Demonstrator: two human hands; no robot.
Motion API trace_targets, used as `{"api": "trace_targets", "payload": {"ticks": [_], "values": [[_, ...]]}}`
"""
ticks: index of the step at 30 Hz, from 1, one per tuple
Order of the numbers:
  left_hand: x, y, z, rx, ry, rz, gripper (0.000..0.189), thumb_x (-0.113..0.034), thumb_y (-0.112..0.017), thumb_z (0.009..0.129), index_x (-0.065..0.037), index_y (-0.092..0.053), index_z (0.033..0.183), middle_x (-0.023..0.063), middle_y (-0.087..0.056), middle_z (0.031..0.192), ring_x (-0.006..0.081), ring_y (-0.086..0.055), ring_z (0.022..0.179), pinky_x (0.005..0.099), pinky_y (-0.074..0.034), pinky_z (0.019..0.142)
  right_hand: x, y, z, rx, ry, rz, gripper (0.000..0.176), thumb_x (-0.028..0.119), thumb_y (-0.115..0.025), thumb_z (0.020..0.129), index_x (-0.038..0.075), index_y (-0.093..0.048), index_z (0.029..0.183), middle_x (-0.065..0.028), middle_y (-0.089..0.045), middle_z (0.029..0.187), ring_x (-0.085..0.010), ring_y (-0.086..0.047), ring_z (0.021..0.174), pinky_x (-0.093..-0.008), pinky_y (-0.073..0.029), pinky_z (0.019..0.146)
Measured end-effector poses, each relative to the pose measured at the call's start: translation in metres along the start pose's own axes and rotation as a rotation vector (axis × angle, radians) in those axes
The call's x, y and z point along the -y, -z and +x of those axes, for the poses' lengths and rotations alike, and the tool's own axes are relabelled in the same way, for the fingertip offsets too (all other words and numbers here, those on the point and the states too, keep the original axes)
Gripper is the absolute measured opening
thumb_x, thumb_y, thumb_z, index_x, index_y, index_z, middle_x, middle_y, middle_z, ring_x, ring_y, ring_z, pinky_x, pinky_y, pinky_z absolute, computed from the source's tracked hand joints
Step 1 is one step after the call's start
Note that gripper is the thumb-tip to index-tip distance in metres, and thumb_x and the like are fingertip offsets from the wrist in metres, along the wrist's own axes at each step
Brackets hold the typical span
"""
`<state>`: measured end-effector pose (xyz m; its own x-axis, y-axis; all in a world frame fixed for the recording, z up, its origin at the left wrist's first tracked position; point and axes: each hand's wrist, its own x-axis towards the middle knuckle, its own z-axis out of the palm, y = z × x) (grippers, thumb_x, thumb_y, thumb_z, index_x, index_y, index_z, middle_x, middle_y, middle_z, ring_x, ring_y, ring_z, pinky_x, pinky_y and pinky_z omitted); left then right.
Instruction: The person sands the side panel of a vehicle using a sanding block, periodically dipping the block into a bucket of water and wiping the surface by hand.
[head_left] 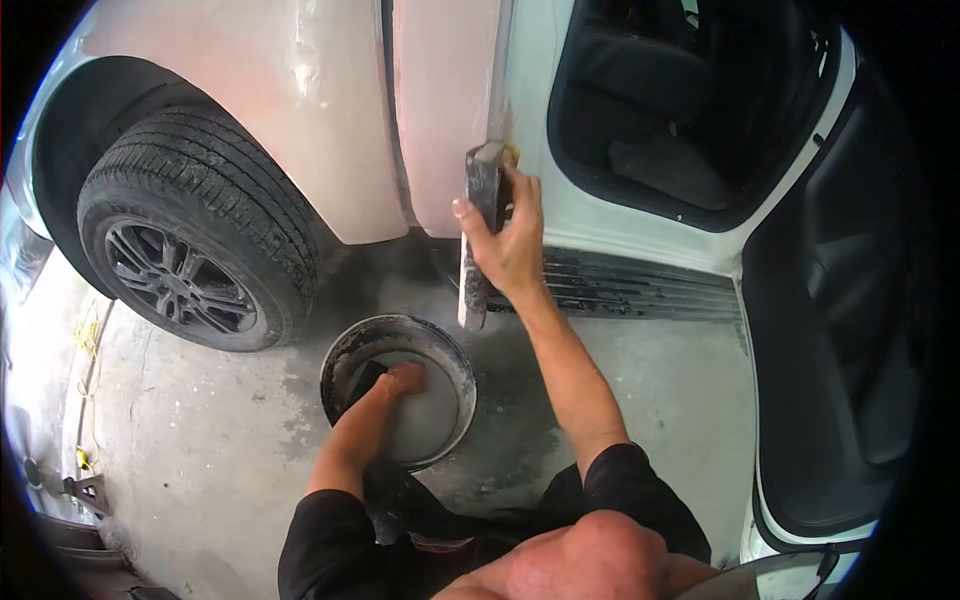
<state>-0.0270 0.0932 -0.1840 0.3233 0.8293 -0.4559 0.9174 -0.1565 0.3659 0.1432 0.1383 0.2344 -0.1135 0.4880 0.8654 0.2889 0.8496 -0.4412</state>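
My right hand point(515, 240) is wrapped round a long, dirty sanding block point(486, 180), thumb on its left side and fingers on its right. The block stands lengthways in front of the open front door's pinkish edge panel point(440, 110). Low down to the left, my left hand point(405, 379) reaches into a dark bucket point(466, 360) of cloudy grey water point(425, 425). Its fingers are hidden by the water and the wrist. A flat black piece point(366, 380) leans inside the bucket beside that hand.
A wheel with a black tyre point(190, 165) is at the left, under a sanded pinkish fender point(250, 80). A ribbed running board point(640, 285) lies below the door opening. Another door with a black inner panel point(840, 300) hangs open at right. A yellow cord point(85, 340) trails on the concrete floor point(220, 450).
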Motion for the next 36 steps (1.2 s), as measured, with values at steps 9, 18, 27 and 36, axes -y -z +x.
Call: {"api": "trace_targets", "payload": {"ticks": [9,18,27,36], "values": [[0.006,-0.012,0.008,-0.047,-0.023,0.020,0.044,-0.026,-0.070,0.082,-0.001,-0.073,0.118,0.0261,-0.071,0.121,0.0406,-0.069,0.117,0.0501,-0.055,0.102,0.038,-0.001,0.113,-0.143,0.199,0.020,0.073,0.037,-0.082,0.085,-0.016,-0.057,0.128,-0.0197,-0.054,0.100,-0.0305,-0.057,0.089,-0.0432,-0.050,0.082],[0.010,-0.016,0.007,-0.068,-0.024,0.008,0.047,-0.028,-0.071,0.083,0.000,-0.069,0.120,0.0274,-0.071,0.119,0.0410,-0.068,0.118,0.0501,-0.055,0.102,0.035,-0.006,0.108,-0.169,0.201,-0.029,0.078,0.036,-0.084,0.083,-0.020,-0.055,0.128,-0.0220,-0.055,0.101,-0.0338,-0.058,0.091,-0.0429,-0.050,0.078],[0.019,-0.019,-0.004,-0.038,-0.059,0.038,0.046,-0.027,-0.070,0.079,0.000,-0.071,0.116,0.0269,-0.071,0.120,0.0419,-0.068,0.116,0.0510,-0.054,0.102,0.025,-0.004,0.095,-0.155,0.197,-0.040,0.079,0.039,-0.083,0.081,-0.017,-0.056,0.130,-0.0227,-0.057,0.101,-0.0322,-0.059,0.092,-0.0430,-0.050,0.082],[0.049,-0.058,0.016,0.309,-0.026,0.112,0.042,-0.028,-0.062,0.079,-0.001,-0.078,0.107,0.0243,-0.074,0.114,0.0380,-0.072,0.101,0.0504,-0.055,0.091,0.029,-0.002,0.085,-0.147,0.185,-0.010,0.080,0.041,-0.082,0.082,-0.017,-0.056,0.132,-0.0218,-0.058,0.101,-0.0332,-0.058,0.093,-0.0437,-0.050,0.083]]}}
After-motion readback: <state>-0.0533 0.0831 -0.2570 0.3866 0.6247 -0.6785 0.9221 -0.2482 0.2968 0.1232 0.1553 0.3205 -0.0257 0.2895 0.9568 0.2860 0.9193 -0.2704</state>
